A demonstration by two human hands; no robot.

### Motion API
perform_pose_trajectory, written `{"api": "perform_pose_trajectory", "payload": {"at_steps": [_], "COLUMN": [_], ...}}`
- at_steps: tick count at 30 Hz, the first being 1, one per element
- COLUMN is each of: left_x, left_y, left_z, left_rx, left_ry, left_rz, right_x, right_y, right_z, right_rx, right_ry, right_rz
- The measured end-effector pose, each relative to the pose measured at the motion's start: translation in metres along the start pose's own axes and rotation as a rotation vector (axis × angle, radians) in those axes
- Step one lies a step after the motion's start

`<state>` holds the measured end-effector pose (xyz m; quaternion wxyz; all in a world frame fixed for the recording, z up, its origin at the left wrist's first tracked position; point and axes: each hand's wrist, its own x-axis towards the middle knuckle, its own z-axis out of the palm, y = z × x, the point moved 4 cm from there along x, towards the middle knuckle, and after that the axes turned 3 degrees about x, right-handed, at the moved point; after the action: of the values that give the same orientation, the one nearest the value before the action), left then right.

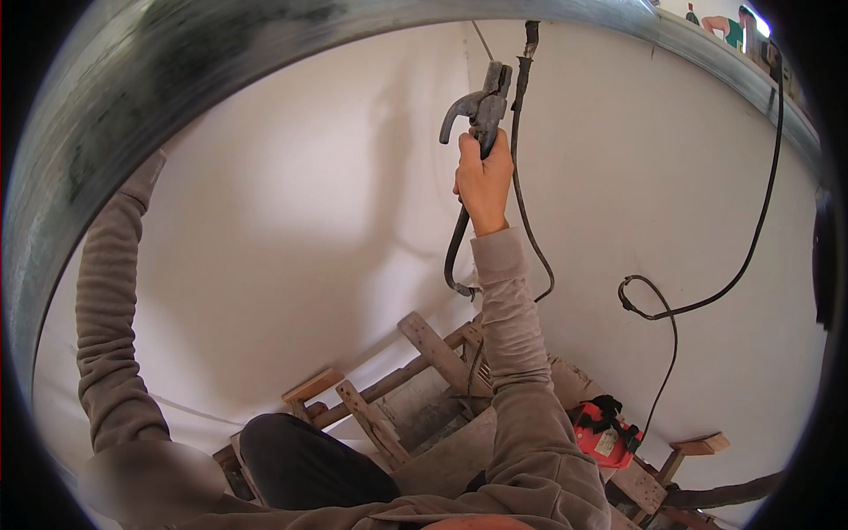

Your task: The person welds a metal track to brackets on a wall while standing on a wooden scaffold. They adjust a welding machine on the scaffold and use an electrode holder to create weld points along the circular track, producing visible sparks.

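Observation:
My right hand (483, 177) is raised at the upper centre, fingers wrapped round a grey welding electrode holder (486, 106) with a hooked lever and a thick black cable (455, 247) hanging from it. A thin rod (481, 40) points up from its head. Another black cable (523, 150) hangs just right of it. My left sleeve (110, 291) reaches up along the left side to the curved-looking metal beam (177, 71), which hides that hand.
Wooden scaffold pieces (433, 349) and planks lie below, by my dark trouser knee (300, 450). A red machine (601, 437) with black straps sits lower right. A looping cable (724, 291) runs along the white wall (707, 177). A person in green (733, 35) is beyond the beam.

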<state>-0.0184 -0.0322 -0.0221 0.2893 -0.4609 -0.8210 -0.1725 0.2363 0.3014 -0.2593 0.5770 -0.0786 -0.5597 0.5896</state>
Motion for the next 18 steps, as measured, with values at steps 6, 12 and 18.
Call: {"api": "perform_pose_trajectory", "payload": {"at_steps": [6, 12, 18], "left_x": [-0.002, 0.018, -0.001], "left_y": [0.005, -0.06, 0.019], "left_z": [-0.012, 0.004, -0.014], "left_rx": [-0.2, 0.142, -0.076], "left_ry": [-0.163, -0.059, -0.068], "left_rz": [0.118, -0.178, -0.018], "right_x": [0.0, -0.002, 0.002], "right_y": [-0.003, -0.003, 0.003], "right_z": [-0.002, 0.007, -0.001], "right_rx": [0.001, 0.016, -0.026], "right_ry": [0.003, -0.017, -0.002], "right_rz": [0.006, 0.02, 0.025]}}
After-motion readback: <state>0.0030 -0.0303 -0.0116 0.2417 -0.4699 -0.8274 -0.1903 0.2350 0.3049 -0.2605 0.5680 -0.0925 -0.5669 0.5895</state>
